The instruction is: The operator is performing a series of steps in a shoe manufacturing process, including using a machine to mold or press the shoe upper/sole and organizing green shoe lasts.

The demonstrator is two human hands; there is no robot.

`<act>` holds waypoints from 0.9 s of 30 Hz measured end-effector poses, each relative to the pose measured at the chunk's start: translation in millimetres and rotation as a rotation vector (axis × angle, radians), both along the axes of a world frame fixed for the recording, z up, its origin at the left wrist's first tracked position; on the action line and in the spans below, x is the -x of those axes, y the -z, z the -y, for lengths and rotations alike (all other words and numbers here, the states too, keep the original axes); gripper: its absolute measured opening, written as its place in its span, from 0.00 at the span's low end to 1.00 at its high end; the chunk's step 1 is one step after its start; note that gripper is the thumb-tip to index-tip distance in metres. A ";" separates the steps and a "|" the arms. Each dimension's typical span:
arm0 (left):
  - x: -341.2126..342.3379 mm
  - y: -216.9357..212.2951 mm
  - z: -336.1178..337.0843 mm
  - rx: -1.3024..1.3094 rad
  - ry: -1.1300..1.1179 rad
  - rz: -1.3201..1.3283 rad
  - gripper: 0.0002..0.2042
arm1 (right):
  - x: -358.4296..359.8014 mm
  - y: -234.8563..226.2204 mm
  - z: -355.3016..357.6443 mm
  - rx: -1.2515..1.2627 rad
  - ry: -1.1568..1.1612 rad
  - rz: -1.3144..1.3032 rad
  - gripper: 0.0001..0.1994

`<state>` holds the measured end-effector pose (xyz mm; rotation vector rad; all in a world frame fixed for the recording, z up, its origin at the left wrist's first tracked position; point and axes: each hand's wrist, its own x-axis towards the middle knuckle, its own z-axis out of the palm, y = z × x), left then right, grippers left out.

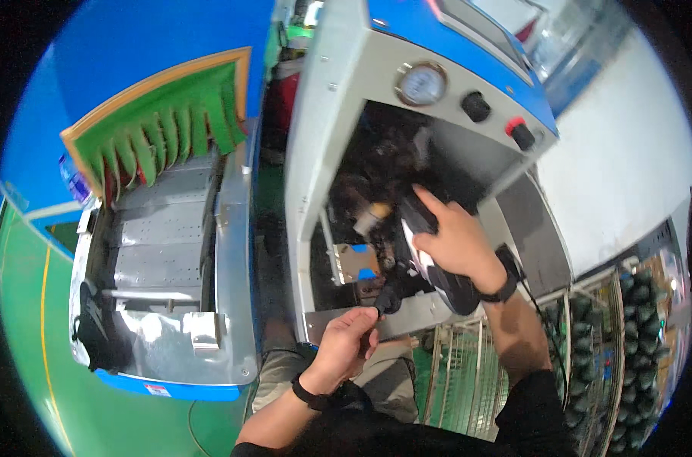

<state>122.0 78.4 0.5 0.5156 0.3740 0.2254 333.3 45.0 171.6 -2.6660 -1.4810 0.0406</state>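
My right hand (pixel 460 240) grips a black shoe with a pale sole edge (pixel 445 286) at the open front of a grey and blue machine (pixel 308 228). Its index finger stretches along the shoe toward the dark cavity. At the cavity's lower edge, my left hand (pixel 347 341) pinches a small black piece (pixel 390 298), whose kind I cannot make out. Behind the hands, the cavity holds dark, blurred parts, a yellowish cylinder-like piece (pixel 372 218) and a tan block with blue patches (pixel 357 263).
A round gauge (pixel 420 84), a black knob (pixel 476 107) and a red-collared knob (pixel 519 133) sit above the cavity. To the left stands a conveyor (pixel 163 228) with a green strip curtain (pixel 163 122) and a black shoe (pixel 98 327) at its end. Racks of dark cone-like pieces (pixel 639 335) stand at right.
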 end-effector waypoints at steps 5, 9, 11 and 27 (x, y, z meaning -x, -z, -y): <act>8.2 1.5 0.0 -0.081 -0.032 -0.140 0.12 | 14.4 18.3 -0.7 -0.111 0.108 -0.011 0.40; 7.1 -9.0 17.8 -0.192 -0.004 -0.165 0.12 | 7.4 25.5 14.3 -0.311 0.102 0.012 0.39; 7.4 0.4 29.3 -0.301 0.029 -0.136 0.12 | 14.3 27.8 16.6 -0.418 0.076 0.059 0.39; 50.6 -47.1 76.2 -0.150 0.275 0.249 0.30 | 124.5 84.9 235.7 -0.522 -0.106 0.235 0.39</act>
